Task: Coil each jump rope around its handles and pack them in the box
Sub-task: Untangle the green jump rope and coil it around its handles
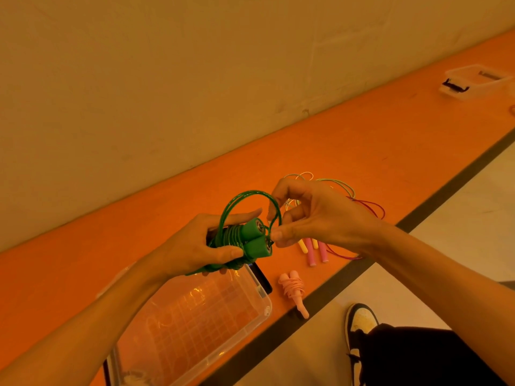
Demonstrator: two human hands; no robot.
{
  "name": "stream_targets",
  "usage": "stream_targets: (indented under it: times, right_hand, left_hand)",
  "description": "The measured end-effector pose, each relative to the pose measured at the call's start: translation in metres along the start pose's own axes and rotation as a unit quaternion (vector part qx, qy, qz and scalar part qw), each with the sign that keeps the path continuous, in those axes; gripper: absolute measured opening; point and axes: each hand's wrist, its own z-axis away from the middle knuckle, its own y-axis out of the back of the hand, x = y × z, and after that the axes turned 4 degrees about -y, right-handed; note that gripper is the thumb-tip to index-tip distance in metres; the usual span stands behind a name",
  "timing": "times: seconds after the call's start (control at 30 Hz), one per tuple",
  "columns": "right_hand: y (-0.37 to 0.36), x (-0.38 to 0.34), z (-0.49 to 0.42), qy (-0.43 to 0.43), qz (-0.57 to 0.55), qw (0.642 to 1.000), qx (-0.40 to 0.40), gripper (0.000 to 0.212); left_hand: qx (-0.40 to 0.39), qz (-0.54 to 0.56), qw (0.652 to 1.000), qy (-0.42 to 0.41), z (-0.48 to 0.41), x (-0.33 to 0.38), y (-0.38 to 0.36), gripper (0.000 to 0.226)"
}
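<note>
While gripping coiled green jump rope (252, 237) in curled left hand (195, 246) at frame centre, pinching its loose loop (245, 194) with right hand (320, 215); clear box (263, 302) lower centre.

Green jump rope (232, 235) w/ green handles (252, 229), pale pink coiled rope (292, 286), pink & yellow loose handles (310, 253) w/ thin green, yellow & red cords (373, 208), clear box (262, 310) w/ grid-pattern bottom & black latch (263, 277), orange floor strip (362, 151), dark grey line (446, 188), beige wall (195, 79), black-&-white shoe (359, 321).
</note>
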Motion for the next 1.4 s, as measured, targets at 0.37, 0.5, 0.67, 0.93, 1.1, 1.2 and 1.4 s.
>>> stream_targets:
  times: [0.37,0.5,0.67,0.93,1.1,1.2,1.4]
  right_hand:
    - [-0.007,0.003,-0.007,0.030,-0.012,0.997,0.066,0.021]
    - [-0.010,0.005,-0.009,0.046,-0.008,0.995,0.085,0.019]
    - [-0.009,0.003,-0.010,0.063,0.022,0.991,0.112,0.021]
    - [-0.009,0.010,-0.008,0.056,0.034,0.989,0.134,0.020]
    - [-0.010,0.010,-0.008,0.063,0.036,0.984,0.160,0.025]
    - [-0.010,0.010,-0.007,0.078,0.016,0.982,0.173,0.025]
    - [-0.018,0.010,-0.005,0.115,-0.014,0.979,0.169,0.025]
  left_hand:
    - [0.011,0.003,1.000,0.001,0.002,-0.001,-0.001,0.070]
    - [0.027,0.013,1.000,-0.003,0.002,-0.001,-0.003,0.064]
    - [0.062,0.046,0.997,-0.007,0.001,0.003,-0.008,0.059]
    - [0.095,0.029,0.995,-0.025,0.002,0.004,-0.009,0.045]
    - [0.077,0.018,0.997,-0.020,0.000,0.006,-0.007,0.038]
    - [0.066,0.019,0.997,-0.028,-0.001,0.009,-0.006,0.038]
    - [0.074,0.046,0.996,-0.028,0.002,0.009,-0.006,0.054]
